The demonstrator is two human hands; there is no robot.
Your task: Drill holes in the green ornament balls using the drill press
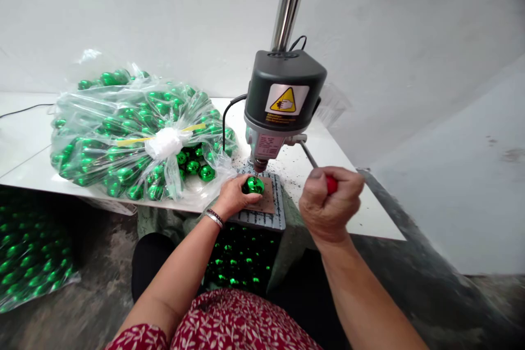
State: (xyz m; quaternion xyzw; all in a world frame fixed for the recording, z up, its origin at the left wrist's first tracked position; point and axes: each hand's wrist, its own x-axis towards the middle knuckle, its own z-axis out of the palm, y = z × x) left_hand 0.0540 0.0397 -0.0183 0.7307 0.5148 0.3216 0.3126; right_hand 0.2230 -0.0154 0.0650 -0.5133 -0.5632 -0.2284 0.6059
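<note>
green ball is pinched by left hand beneath drill, right hand clasping knob: apparently drilling; next move calls for steady hold.

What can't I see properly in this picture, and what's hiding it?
In the head view:
Part of the shiny green ball: covered by the left hand.
Most of the red knob: wrapped in the right hand.
Fine print on the drill press's pink label: too small to read.
Top of the metal column: cut off by the top edge.
Rest of the lower plastic bag: cut off by the left edge.
</note>
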